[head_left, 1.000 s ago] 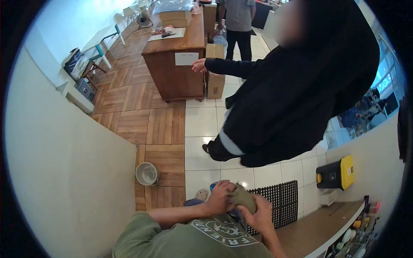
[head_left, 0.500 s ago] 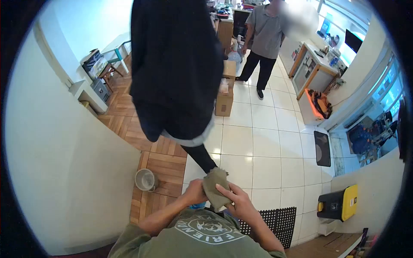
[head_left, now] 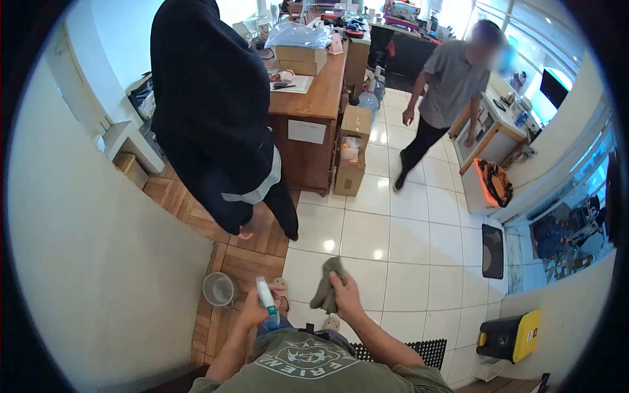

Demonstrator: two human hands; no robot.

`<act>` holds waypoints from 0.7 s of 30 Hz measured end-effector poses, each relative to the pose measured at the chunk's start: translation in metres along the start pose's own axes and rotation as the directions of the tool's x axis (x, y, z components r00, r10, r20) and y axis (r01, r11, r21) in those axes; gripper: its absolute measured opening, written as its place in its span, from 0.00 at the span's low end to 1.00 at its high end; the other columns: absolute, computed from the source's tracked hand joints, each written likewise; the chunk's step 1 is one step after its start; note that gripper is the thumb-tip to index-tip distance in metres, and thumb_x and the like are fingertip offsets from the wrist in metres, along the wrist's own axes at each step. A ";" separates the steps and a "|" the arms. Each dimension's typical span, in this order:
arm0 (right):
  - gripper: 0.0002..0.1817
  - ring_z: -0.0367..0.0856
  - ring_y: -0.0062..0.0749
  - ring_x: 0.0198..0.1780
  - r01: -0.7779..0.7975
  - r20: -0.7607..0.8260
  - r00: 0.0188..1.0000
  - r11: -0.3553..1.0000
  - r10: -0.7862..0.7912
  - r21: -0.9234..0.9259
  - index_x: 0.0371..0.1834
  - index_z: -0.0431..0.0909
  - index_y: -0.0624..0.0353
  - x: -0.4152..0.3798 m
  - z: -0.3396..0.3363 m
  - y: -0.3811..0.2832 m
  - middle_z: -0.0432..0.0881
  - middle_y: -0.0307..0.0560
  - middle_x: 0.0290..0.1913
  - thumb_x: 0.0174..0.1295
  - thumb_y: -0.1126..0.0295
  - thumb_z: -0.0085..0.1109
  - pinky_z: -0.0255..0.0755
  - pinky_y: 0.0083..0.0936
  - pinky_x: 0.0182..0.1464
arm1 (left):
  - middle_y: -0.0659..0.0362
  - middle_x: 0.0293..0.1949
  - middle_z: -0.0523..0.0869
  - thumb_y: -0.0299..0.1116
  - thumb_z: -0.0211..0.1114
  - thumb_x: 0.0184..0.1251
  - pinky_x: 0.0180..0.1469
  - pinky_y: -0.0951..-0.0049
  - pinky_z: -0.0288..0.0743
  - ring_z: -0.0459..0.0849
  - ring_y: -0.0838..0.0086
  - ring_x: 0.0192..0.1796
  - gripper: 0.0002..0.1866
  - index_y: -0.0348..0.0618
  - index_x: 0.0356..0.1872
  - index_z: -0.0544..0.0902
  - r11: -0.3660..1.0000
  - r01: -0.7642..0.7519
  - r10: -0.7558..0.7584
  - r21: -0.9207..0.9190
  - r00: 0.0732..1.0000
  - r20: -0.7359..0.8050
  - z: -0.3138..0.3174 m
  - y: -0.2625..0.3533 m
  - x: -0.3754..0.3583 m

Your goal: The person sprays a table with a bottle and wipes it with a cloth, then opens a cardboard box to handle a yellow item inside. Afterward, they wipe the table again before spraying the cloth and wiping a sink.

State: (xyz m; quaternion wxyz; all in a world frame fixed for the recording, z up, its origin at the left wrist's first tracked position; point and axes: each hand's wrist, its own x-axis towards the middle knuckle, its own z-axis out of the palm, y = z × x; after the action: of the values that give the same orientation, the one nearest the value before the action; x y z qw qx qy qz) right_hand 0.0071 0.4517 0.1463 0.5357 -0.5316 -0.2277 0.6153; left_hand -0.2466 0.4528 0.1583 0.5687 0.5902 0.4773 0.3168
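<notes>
My left hand [head_left: 252,310] grips a small clear spray bottle [head_left: 267,302] with a green top, held upright in front of my chest. My right hand [head_left: 345,296] holds a crumpled grey-green cloth [head_left: 325,287] by its upper edge, and the cloth hangs down beside the hand. The two hands are a little apart, above the white floor tiles. My green shirt fills the bottom of the view.
A person in dark clothes [head_left: 209,111] stands close at the left front by a wooden desk [head_left: 314,105]. Another person in a grey shirt [head_left: 445,98] walks further back. Cardboard boxes [head_left: 350,160], a metal bucket [head_left: 219,288], a black mat [head_left: 493,251] and a yellow-black case [head_left: 511,335] sit on the floor.
My hands have come apart: the left now holds a spray bottle, the right keeps the cloth alone. The person in dark clothes has moved left toward the desk.
</notes>
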 end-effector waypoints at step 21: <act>0.17 0.72 0.19 0.46 0.169 0.641 0.761 0.922 0.102 -0.347 0.50 0.73 0.63 0.287 0.353 -0.029 0.77 0.38 0.42 0.75 0.58 0.52 0.69 0.21 0.48 | 0.60 0.40 0.81 0.36 0.80 0.54 0.46 0.72 0.77 0.80 0.75 0.43 0.23 0.39 0.48 0.80 0.975 0.080 -0.166 -0.205 0.877 -0.451 -0.312 -0.026 0.191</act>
State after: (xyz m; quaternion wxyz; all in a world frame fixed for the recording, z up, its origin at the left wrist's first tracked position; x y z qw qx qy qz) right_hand -0.2576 0.8217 0.1703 0.3200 -0.3763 -0.5244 0.6935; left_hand -0.4723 0.7421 0.1479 0.5077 0.4113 0.6057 0.4541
